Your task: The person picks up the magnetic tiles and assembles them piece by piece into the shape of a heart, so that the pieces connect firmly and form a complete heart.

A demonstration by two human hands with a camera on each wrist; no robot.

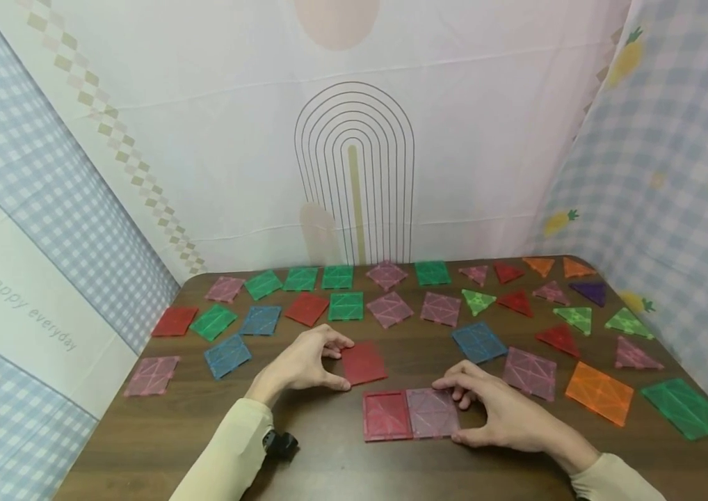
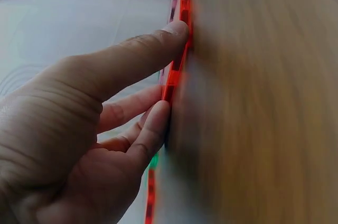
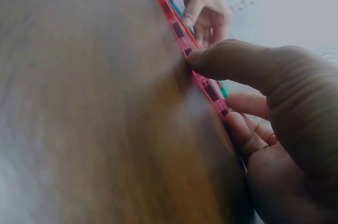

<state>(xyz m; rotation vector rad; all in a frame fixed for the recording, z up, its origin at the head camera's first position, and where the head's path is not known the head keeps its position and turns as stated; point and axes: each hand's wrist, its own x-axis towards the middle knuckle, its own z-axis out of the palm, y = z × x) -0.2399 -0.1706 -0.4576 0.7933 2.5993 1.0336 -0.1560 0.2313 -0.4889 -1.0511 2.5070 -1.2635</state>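
Observation:
My left hand (image 1: 305, 358) holds a translucent red square magnetic tile (image 1: 364, 363) by its left side, thumb at the near corner and fingers at the far one. The left wrist view shows that thumb against the tile's red edge (image 2: 185, 7). Just nearer to me, another red square tile (image 1: 387, 416) lies edge to edge with a pink square tile (image 1: 432, 413) on the table. My right hand (image 1: 504, 410) grips the pink tile's right side between thumb and fingers. Whether the left-hand tile touches the table cannot be told.
Loose square tiles, such as a green one (image 1: 346, 306) and a blue one (image 1: 479, 342), spread across the back of the brown table (image 1: 329, 466). Triangles, including a red one (image 1: 559, 339), lie at the right. An orange square (image 1: 599, 392) sits beyond my right hand. Cloth (image 1: 235, 174) hangs behind.

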